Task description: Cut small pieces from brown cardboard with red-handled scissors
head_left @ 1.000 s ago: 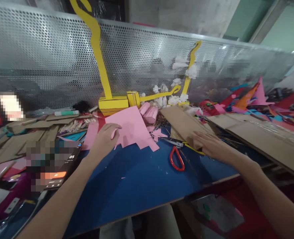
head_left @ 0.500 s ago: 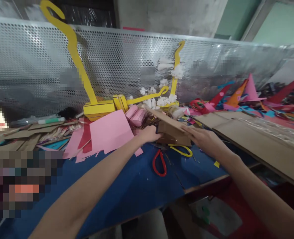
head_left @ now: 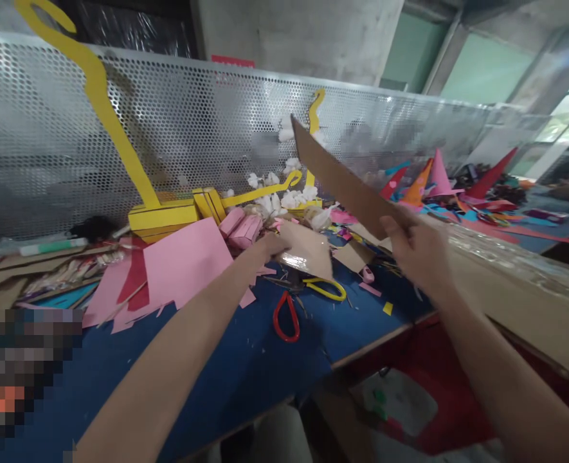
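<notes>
My right hand (head_left: 416, 254) is closed on the lower end of a long cardboard strip (head_left: 344, 183), which tilts up and to the left in the air. My left hand (head_left: 270, 244) grips the left edge of a smaller cardboard piece (head_left: 308, 247) with shiny clear tape along its lower side. Just below that piece lie a red handle loop (head_left: 287, 318) and a yellow handle loop (head_left: 327, 289); dark metal parts of tools show beside them. Pink paper (head_left: 188, 260) lies to the left of my left hand, with pink folded boxes (head_left: 240, 228) behind it.
Yellow paper hooks on boxes (head_left: 163, 218) stand against a perforated metal screen (head_left: 207, 128). White fluffy tufts (head_left: 269, 202) cling around the farther hook. Large cardboard sheets (head_left: 520, 315) lie at right, near paper cones (head_left: 438, 173). The blue table (head_left: 245, 373) ends close to my knees.
The long strip has risen in my right hand, apart from the smaller piece. My left hand now holds the smaller piece tilted, showing its taped side. The view has swung right.
</notes>
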`<state>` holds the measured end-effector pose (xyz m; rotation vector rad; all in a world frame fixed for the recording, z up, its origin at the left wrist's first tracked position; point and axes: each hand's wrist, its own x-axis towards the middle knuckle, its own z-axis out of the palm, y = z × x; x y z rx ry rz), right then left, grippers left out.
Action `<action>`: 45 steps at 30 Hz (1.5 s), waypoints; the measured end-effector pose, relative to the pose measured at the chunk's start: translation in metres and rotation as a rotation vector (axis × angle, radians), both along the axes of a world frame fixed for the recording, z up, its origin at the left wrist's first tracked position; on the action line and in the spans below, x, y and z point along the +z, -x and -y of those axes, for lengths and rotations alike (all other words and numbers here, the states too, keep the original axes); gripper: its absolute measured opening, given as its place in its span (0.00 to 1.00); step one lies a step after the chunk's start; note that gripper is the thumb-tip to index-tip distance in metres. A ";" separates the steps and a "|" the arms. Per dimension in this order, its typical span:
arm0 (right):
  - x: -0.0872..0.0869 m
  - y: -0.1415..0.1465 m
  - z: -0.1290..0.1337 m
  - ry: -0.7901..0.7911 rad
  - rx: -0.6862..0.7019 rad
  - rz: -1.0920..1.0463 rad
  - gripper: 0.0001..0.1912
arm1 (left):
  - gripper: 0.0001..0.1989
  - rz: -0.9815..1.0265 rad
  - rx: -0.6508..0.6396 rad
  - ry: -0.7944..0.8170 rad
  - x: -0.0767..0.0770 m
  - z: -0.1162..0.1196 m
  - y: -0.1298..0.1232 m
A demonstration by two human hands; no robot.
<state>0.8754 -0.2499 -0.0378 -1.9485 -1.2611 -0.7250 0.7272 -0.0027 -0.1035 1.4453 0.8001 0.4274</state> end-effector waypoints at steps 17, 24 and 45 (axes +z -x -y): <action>-0.061 0.110 -0.073 0.482 0.287 0.441 0.19 | 0.15 0.393 0.440 0.168 -0.019 -0.007 0.154; -0.082 -0.011 -0.029 0.573 -0.167 0.394 0.15 | 0.15 0.389 0.347 0.248 -0.006 -0.032 0.204; -0.059 0.027 -0.022 0.256 0.013 0.464 0.11 | 0.11 0.641 0.105 0.340 -0.010 -0.021 0.224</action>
